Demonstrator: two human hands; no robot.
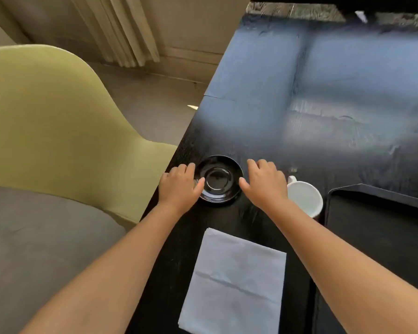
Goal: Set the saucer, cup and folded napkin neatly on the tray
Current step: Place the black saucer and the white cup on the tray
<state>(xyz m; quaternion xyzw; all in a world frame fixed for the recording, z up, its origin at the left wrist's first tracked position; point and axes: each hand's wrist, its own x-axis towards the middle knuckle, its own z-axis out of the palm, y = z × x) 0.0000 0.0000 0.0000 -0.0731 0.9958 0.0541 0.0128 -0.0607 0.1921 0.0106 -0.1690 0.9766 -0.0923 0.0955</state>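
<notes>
Black saucer (pixel 218 179) on dark surface (pixel 251 131), flanked by left hand (pixel 179 186) and right hand (pixel 264 183); grip loose, thumbs at rim, not lifted. White cup (pixel 304 197) just right of grip: knock risk. Glossy rim: slip risk. Tray (pixel 381 196) beyond, napkin (pixel 234 283) nearer.

Setting: lounge or hotel-style room. Evidence: dark wood-grain tabletop (pixel 299 97); olive upholstered chair (pixel 58 121) with grey seat cushion (pixel 41 237) beside it; beige pleated curtain (pixel 121 30) to the floor; carpeted floor (pixel 150 92); pale panelled wall (pixel 193 25).
</notes>
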